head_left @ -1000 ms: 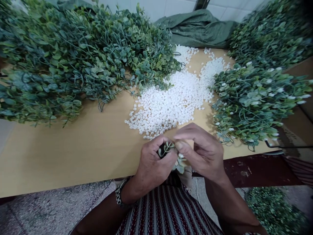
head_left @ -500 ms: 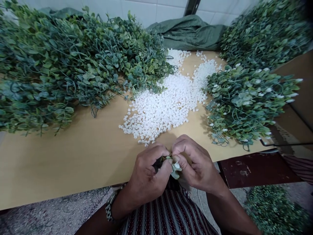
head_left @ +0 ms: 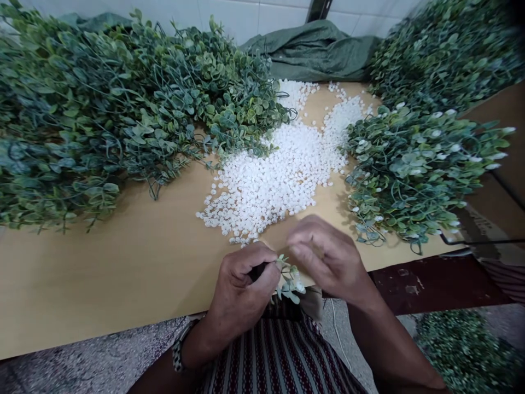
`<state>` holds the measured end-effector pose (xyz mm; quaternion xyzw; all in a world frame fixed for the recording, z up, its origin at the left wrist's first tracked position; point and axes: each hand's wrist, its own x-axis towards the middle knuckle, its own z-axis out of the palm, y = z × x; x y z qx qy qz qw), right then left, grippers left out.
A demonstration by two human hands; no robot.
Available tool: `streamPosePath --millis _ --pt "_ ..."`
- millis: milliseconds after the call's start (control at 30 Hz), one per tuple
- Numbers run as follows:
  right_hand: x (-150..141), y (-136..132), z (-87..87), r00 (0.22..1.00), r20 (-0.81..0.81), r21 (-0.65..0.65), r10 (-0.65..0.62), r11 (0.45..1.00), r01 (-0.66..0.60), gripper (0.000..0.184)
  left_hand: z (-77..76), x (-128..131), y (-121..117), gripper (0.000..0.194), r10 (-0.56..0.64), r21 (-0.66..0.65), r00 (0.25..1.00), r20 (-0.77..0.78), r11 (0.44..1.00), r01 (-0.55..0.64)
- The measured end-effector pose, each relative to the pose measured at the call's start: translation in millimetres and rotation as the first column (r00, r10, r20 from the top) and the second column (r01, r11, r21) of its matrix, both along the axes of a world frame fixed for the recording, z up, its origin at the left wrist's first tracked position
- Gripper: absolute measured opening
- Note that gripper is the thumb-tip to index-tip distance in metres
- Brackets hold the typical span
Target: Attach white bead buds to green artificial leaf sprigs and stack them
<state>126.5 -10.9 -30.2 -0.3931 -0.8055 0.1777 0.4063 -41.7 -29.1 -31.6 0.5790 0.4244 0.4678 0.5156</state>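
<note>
My left hand (head_left: 248,298) pinches a sprig of artificial green leaves (head_left: 290,285) between thumb and forefinger. At the lower right of this sprig sits a small white tip. Just to its right, apart from the leaves, my right hand (head_left: 326,260) is curled with thumb and forefinger drawn together, slightly blurred. Whether a small piece is between those fingertips I cannot make out. Beyond both hands lies a spread heap of small white plastic pieces (head_left: 270,186) on the tan tabletop (head_left: 135,262).
A large pile of artificial greenery (head_left: 123,98) covers the table's left. At right lies a bunch of white-tipped sprigs (head_left: 418,169), with more foliage (head_left: 443,54) behind. Green sacking (head_left: 311,52) lies along the wall. A cardboard box (head_left: 500,158) stands at far right; foliage (head_left: 467,350) lies below.
My right hand has come off the sprig and moved slightly up and right. The left hand keeps its hold, and more of the leaves now show. The view has shifted slightly.
</note>
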Motion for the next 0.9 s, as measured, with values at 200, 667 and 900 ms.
streamPosePath --millis 200,667,900 --pt "4.1 32.4 -15.3 0.91 0.358 0.143 -0.209 0.975 0.167 0.016 -0.8 2.0 4.2 0.013 0.156 -0.136 0.986 0.055 0.98 -0.148" --pt "6.3 28.1 -19.5 0.926 0.292 0.073 -0.239 0.971 0.228 0.014 -7.1 0.0 5.9 0.015 0.189 -0.078 0.975 0.118 0.98 -0.181" --pt "0.7 28.4 -18.5 0.875 0.428 0.114 -0.228 0.974 0.198 0.015 -3.6 0.0 6.5 0.012 0.171 -0.047 0.984 0.054 0.985 -0.168"
